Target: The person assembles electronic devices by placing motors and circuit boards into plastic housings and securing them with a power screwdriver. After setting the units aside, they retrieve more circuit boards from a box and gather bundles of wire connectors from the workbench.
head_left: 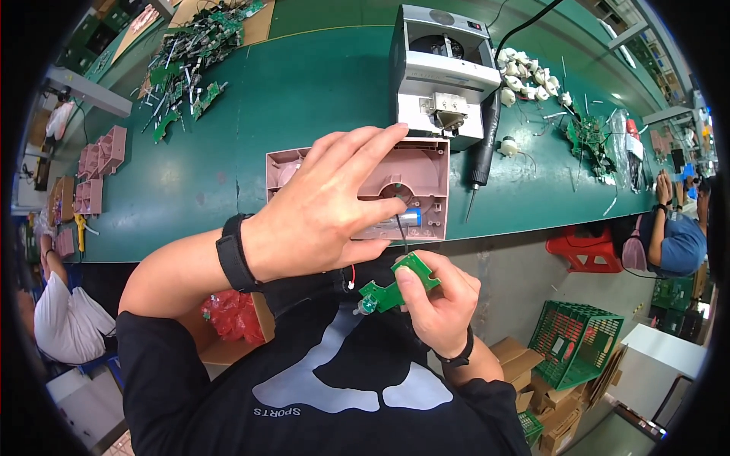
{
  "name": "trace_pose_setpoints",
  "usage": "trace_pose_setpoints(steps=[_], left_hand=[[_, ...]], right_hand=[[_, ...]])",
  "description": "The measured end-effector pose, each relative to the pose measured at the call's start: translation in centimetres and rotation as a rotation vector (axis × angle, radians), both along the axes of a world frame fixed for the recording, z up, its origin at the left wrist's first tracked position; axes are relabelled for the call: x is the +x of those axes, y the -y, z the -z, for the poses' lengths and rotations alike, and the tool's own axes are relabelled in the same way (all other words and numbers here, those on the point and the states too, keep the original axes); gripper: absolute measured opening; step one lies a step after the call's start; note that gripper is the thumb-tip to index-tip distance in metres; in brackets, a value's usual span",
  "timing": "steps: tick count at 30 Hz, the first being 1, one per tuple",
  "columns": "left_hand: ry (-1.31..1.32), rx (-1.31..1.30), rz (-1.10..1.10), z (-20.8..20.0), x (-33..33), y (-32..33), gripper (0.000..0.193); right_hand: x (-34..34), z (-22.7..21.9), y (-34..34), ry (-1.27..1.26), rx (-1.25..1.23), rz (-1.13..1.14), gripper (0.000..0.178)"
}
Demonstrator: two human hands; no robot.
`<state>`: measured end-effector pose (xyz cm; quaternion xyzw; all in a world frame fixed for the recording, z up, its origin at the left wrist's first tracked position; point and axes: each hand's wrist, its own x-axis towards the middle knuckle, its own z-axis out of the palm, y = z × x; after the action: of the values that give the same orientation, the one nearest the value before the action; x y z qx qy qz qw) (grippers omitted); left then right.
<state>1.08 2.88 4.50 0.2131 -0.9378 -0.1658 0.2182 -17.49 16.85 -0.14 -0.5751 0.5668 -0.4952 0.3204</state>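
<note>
My right hand [445,300] pinches a green circuit board [386,295] between thumb and fingers, just off the table's near edge. A small clear part [366,305] sits at the board's lower left end. A dark wire runs from the board up toward the pink plastic housing [435,171], which lies open side up on the table. My left hand [323,201] is spread over the housing's left half, fingers apart, and hides much of it. One fingertip is beside the round post in its middle. A blue-ended cylinder [411,217] lies inside, below that finger.
A screw feeder machine [445,76] stands behind the housing, with a black electric screwdriver [483,152] right of it. White round parts [528,76] and circuit boards [589,140] are at the right. More boards [190,61] pile up far left, near pink housings [103,152]. Other people sit at both sides.
</note>
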Motion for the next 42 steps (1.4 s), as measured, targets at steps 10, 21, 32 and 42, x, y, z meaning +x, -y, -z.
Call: trace_pose_setpoints(steps=[10, 21, 32, 42], left_hand=[[-0.016, -0.007, -0.015, -0.3, -0.1, -0.4, 0.046], [0.015, -0.118, 0.05, -1.5, 0.1, -0.4, 0.041], [-0.02, 0.032, 0.082, -1.8, 0.1, -2.4, 0.041], [0.083, 0.114, -0.009, 3.7, -1.4, 0.2, 0.037]], right_hand=[[0.4, -0.3, 0.1, -0.133, -0.106, 0.026, 0.018], [-1.0, 0.2, 0.1, -0.212, -0.212, -0.247, 0.02], [-2.6, 5.8, 4.4, -0.188, -0.368, 0.013, 0.024], [-2.7, 7.1, 2.3, 0.26, 0.426, -0.074, 0.016]])
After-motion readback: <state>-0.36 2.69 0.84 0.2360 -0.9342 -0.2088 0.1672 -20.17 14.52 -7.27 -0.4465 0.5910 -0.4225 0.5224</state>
